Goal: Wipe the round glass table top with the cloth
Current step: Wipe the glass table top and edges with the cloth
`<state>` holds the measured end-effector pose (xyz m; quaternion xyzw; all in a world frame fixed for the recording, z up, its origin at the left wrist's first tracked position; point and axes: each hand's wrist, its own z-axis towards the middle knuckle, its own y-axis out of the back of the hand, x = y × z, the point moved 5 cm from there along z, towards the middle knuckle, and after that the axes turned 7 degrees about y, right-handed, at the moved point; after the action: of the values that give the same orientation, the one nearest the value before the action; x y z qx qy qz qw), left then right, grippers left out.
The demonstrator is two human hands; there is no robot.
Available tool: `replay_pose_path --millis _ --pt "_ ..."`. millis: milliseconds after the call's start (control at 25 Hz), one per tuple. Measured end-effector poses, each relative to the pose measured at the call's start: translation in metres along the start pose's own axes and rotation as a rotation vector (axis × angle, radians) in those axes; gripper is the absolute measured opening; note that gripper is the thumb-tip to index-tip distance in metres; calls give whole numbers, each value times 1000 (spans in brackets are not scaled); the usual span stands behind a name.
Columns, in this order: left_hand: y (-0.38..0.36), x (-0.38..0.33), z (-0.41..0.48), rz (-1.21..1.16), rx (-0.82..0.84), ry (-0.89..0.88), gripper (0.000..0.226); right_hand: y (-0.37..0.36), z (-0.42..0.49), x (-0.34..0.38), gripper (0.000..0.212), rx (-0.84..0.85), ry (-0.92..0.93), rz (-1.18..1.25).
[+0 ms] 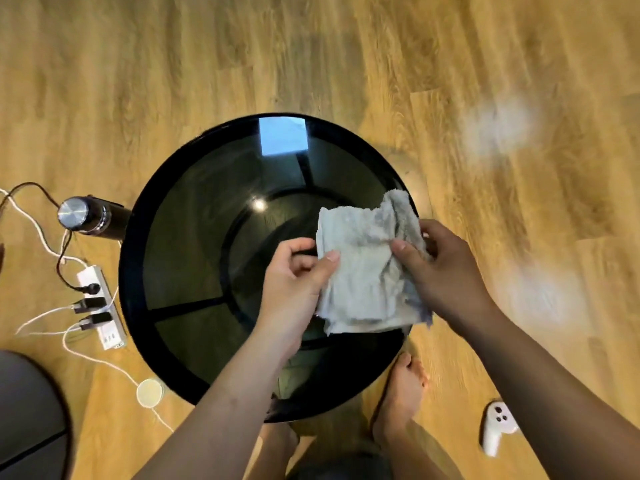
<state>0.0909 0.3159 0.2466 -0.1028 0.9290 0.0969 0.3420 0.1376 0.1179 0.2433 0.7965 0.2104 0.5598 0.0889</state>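
The round glass table top (pixel 194 244) is dark and tinted with a black rim, and it fills the middle of the view. A crumpled grey cloth (pixel 367 271) is held just over its right half. My left hand (pixel 294 275) pinches the cloth's left edge between thumb and fingers. My right hand (pixel 446 268) grips the cloth's right side, with the thumb on top. The cloth's lower edge hangs near the table's near right rim. Whether the cloth touches the glass I cannot tell.
A bottle with a metal cap (pixel 86 216) stands on the wooden floor left of the table. A white power strip (pixel 100 306) with plugs and cables lies beside it, and a round white charger (pixel 149 392). A white controller (pixel 495 427) lies at lower right. My bare foot (pixel 401 393) is under the near rim.
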Motion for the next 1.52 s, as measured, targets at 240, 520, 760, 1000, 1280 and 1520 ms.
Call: replay_pose_path --millis 240,520,760,1000,1280,1520 --pt "75 38 50 1283 -192 56 129 -68 -22 -53 71 175 350 -1045" --pt "76 43 64 1349 -107 45 137 -104 93 -16 62 218 428 -1152" --pt "77 41 70 1332 -122 4 137 -163 196 51 56 138 542 -1121" --pt "91 32 66 1337 -123 -25 135 -106 -32 -42 52 222 519 -1029" --pt "160 46 76 1280 -98 92 145 -153 -31 -33 63 333 564 -1058" --pt "157 44 78 1291 -75 94 144 -272 181 101 58 149 647 -1090"
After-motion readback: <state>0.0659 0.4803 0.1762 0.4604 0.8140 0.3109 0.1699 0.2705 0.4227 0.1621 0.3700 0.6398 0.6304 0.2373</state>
